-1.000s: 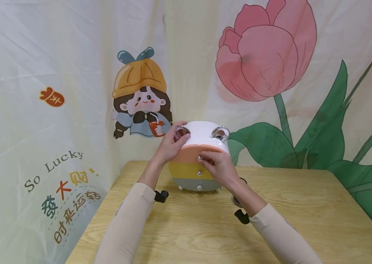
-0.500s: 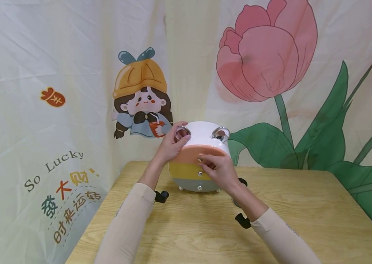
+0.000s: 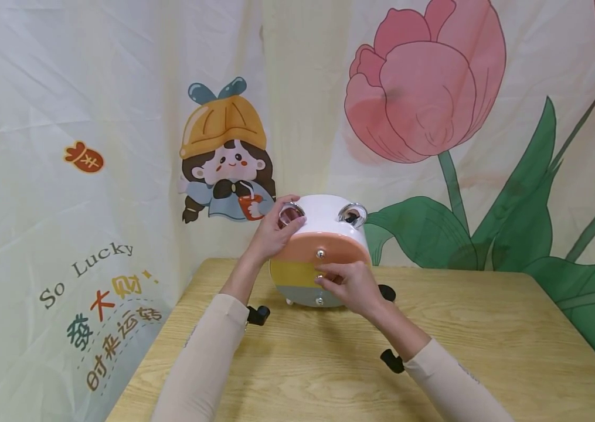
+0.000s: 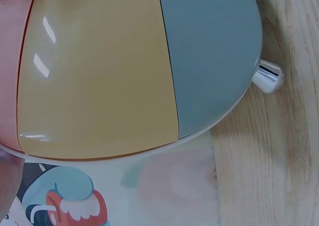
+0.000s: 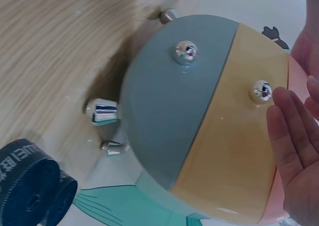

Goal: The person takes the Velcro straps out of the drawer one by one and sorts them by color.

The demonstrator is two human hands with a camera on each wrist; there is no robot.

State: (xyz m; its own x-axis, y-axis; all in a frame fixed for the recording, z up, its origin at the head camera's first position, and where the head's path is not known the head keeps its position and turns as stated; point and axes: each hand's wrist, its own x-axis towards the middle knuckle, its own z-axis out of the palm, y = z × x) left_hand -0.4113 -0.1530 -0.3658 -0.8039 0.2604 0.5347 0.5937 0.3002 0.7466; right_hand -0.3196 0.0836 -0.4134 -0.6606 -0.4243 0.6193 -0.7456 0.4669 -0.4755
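Observation:
A small rounded drawer box (image 3: 323, 212) with a white top stands on the table. Its front has a pink-orange drawer, a yellow drawer (image 4: 99, 76) and a grey drawer (image 5: 169, 101), each with a silver knob. My left hand (image 3: 271, 234) grips the chrome ear loop (image 3: 292, 213) at the top left, thumb in front. My right hand (image 3: 352, 284) is at the yellow drawer's knob (image 5: 261, 92), thumb and forefinger apart beside it. In the right wrist view, extended fingers (image 5: 291, 131) lie next to that knob. All drawers look closed.
A second chrome ear loop (image 3: 353, 215) stands at the top right. Black strap rolls (image 3: 258, 315) hang by my wrists, one large in the right wrist view (image 5: 30, 181). The wooden table (image 3: 297, 363) meets a printed curtain (image 3: 308, 117) behind the box.
My right hand has moved down from the pink-orange drawer's knob, letting go of it, to the yellow drawer's knob. The left hand has stayed on the ear loop.

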